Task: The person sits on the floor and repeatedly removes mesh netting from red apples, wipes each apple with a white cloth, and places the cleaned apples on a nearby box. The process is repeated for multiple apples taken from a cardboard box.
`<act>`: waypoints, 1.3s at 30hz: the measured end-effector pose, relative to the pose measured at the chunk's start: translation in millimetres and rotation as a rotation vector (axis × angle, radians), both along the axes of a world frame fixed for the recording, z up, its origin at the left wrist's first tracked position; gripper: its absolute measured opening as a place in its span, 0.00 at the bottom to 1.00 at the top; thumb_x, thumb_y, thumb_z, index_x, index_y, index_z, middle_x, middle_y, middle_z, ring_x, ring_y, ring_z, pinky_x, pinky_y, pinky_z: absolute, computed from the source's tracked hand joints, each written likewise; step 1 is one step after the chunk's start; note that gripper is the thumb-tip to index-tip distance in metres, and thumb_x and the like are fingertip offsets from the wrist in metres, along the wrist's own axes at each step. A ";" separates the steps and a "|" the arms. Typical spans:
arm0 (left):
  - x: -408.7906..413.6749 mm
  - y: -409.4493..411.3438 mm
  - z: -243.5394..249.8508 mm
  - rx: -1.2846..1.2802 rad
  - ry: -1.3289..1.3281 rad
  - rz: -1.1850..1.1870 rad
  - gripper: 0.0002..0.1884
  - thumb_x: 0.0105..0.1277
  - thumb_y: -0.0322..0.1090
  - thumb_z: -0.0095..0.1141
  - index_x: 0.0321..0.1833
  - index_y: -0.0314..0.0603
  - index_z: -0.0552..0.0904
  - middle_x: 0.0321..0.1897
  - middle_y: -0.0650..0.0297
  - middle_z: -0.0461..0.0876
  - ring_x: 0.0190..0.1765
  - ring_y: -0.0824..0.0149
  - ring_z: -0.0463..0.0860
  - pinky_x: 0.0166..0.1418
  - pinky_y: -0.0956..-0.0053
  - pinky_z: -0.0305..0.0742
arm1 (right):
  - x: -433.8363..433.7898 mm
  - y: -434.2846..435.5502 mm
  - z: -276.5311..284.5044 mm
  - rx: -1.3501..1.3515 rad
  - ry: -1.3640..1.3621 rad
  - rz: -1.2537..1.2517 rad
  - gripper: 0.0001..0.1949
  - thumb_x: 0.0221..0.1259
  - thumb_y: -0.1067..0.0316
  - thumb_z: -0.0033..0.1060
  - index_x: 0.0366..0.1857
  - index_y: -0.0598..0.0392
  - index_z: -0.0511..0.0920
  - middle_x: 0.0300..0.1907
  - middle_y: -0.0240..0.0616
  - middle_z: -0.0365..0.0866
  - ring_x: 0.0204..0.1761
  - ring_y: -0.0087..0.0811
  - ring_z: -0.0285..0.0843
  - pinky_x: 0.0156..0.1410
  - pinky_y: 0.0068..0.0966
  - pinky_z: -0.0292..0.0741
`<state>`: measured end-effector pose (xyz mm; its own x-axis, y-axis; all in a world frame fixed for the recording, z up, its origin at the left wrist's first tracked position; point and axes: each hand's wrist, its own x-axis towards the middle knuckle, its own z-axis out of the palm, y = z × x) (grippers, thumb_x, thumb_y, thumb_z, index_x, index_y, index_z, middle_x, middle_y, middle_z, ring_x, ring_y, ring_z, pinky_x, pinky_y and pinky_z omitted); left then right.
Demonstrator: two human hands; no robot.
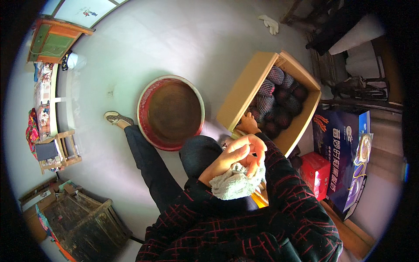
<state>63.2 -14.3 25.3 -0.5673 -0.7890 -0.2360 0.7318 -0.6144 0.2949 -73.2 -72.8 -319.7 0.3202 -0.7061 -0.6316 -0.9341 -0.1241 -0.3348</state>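
My left hand (234, 155) is in front of my body, its lower fingers curled on a bunched, pale terry cloth (234, 185); the thumb and upper fingers are curved above it. My right hand (248, 124) reaches over the near left corner of an open cardboard box (250, 88). Its fingers are bent by the box's inner side, and what lies under them is hidden. Inside the box are several dark reddish round fruits (275, 76), many in foam net sleeves. A red basin (170, 113) with a pale rim and brownish inside stands on the floor, left of the box.
A white glove (270, 24) lies on the floor beyond the box. At right are a red carton (316, 175) and a large dark blue printed carton (337, 154). A small wooden chair (67, 149) stands far left, and a worn wooden piece of furniture (85, 222) lower left.
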 end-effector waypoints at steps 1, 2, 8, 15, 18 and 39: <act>-0.8 0.4 -0.4 -0.002 0.002 0.007 0.25 0.70 0.56 0.55 0.48 0.36 0.72 0.35 0.61 0.76 0.29 0.72 0.78 0.35 0.79 0.74 | -0.3 -0.3 3.4 -0.005 -0.012 -0.003 0.42 0.42 0.48 0.77 0.62 0.55 0.65 0.55 0.61 0.68 0.57 0.62 0.71 0.57 0.47 0.77; -1.6 0.8 -0.9 -0.004 0.005 0.014 0.25 0.70 0.55 0.55 0.49 0.36 0.72 0.35 0.61 0.76 0.29 0.72 0.78 0.35 0.79 0.74 | -1.1 0.2 7.1 -0.009 -0.024 -0.008 0.42 0.41 0.48 0.77 0.62 0.55 0.66 0.55 0.61 0.68 0.57 0.62 0.71 0.58 0.47 0.77; -6.4 1.6 -7.6 -0.056 -0.013 0.018 0.22 0.73 0.52 0.52 0.51 0.36 0.73 0.36 0.60 0.76 0.29 0.71 0.78 0.36 0.78 0.74 | -18.2 5.0 32.4 -0.009 -0.104 -0.143 0.42 0.47 0.46 0.68 0.66 0.53 0.60 0.53 0.64 0.71 0.55 0.61 0.75 0.61 0.46 0.75; -13.2 4.5 -14.3 -0.087 -0.070 0.004 0.21 0.75 0.49 0.49 0.56 0.37 0.74 0.37 0.60 0.78 0.29 0.71 0.78 0.34 0.79 0.75 | -83.6 25.1 60.8 0.723 -1.091 -0.874 0.40 0.54 0.57 0.67 0.71 0.50 0.57 0.49 0.36 0.79 0.47 0.29 0.80 0.54 0.31 0.79; -21.0 3.7 -24.3 -0.117 -0.121 -0.041 0.19 0.75 0.47 0.49 0.56 0.37 0.75 0.37 0.60 0.78 0.30 0.73 0.78 0.34 0.81 0.75 | -105.8 33.4 80.9 0.682 -1.246 -0.991 0.34 0.56 0.57 0.61 0.69 0.48 0.61 0.51 0.35 0.77 0.49 0.31 0.78 0.57 0.37 0.78; -90.6 31.6 10.4 -0.785 -1.055 0.091 0.44 0.61 0.39 0.69 0.77 0.41 0.57 0.66 0.52 0.70 0.65 0.63 0.73 0.66 0.69 0.71 | -141.7 100.4 340.7 0.258 -1.689 -0.860 0.31 0.67 0.53 0.59 0.71 0.47 0.60 0.59 0.37 0.76 0.52 0.31 0.81 0.51 0.32 0.83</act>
<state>-27.4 17.2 35.7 -0.3321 -0.9432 0.0053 -0.0389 0.0193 0.9991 -214.9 27.6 21.0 0.2900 -0.9395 -0.1825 0.5633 0.3217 -0.7610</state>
